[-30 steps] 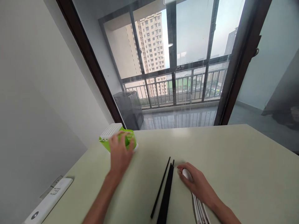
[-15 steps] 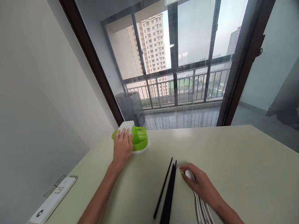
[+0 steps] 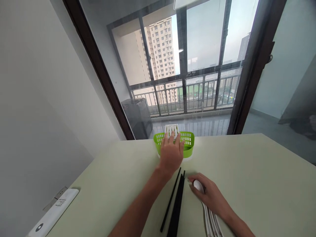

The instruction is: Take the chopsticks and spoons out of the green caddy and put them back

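Observation:
A green utensil holder (image 3: pixel 189 152) with perforated sides, a white slatted top piece and a white base stands near the table's far edge. My left hand (image 3: pixel 171 153) is closed over its white middle part, fingers on the slatted top, hiding the front. My right hand (image 3: pixel 207 191) curls around the bowl ends of several white spoons (image 3: pixel 198 186), which lie on the table with their handles toward me. Between my two arms lies a bunch of black chopsticks (image 3: pixel 178 204), with a single chopstick (image 3: pixel 171 200) apart on its left.
On the pale table (image 3: pixel 247 184), a long white box (image 3: pixel 55 210) with a round dark mark lies at the left edge near a wall socket (image 3: pixel 55 199). A glass door with a dark frame (image 3: pixel 251 72) stands behind the table, and a wall rises at left.
My left hand has moved the green utensil holder to the right along the far edge, and it now faces me more squarely. My right hand stays at the spoons.

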A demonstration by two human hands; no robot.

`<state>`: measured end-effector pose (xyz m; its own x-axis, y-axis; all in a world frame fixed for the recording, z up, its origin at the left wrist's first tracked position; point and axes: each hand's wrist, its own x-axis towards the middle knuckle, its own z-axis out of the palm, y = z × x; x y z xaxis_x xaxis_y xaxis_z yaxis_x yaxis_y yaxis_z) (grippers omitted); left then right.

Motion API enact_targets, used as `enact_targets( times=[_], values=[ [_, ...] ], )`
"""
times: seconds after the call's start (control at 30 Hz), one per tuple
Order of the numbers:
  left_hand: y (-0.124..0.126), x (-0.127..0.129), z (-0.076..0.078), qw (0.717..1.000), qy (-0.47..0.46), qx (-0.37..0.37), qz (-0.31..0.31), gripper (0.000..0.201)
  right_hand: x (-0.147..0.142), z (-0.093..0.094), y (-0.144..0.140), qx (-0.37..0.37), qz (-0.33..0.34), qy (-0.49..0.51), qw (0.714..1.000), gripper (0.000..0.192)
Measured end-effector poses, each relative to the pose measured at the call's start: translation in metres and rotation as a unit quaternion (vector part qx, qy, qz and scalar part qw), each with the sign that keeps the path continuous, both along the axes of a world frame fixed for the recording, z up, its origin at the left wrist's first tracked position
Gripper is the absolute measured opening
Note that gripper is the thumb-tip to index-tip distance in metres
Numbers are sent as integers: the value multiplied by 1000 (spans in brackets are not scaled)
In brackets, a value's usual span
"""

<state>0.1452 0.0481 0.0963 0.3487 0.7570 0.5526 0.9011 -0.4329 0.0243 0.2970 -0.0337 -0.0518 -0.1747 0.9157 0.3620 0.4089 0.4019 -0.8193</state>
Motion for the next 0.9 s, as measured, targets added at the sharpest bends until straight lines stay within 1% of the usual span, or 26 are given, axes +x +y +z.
enact_targets(
  times=[0.13, 0.23, 0.37, 0.5, 0.6, 0.67, 0.7, 0.73, 0.8, 0.87, 0.9],
  values=[
    [-12, 30, -4, 999, -24, -9, -39, 48, -1, 3, 0, 4, 2, 7, 1000, 16],
    [-19, 44, -8, 995, -49, -7, -83, 47, -2, 5, 0, 4, -4, 9, 1000, 16],
    [-25, 50, -10, 990, -69, -14, -118, 49, -4, 6, 1, -3, -8, 10, 1000, 20],
    [-27, 47, -4, 984, -91, -39, -149, 48, -2, 8, 2, -13, -25, 43, 999, 26],
    [-26, 35, 4, 971, -146, -49, -182, 43, 3, 9, 3, -32, -63, 91, 993, 32],
    [-23, 21, 5, 961, -201, -27, -188, 42, 7, 8, 3, -57, -102, 128, 985, 36],
    [-21, 12, 3, 955, -231, -12, -184, 41, 9, 8, 4, -70, -121, 148, 979, 38],
    [-19, 2, -2, 950, -259, 1, -175, 40, 11, 7, 5, -83, -139, 168, 972, 39],
    [-13, -23, -17, 939, -311, 7, -145, 36, 15, 5, 7, -104, -169, 196, 960, 43],
    [-6, -51, -38, 930, -350, -15, -109, 37, 18, 2, 8, -114, -189, 207, 953, 45],
    [-3, -65, -49, 925, -371, -36, -78, 37, 20, 2, 9, -114, -197, 208, 951, 46]
  ],
)
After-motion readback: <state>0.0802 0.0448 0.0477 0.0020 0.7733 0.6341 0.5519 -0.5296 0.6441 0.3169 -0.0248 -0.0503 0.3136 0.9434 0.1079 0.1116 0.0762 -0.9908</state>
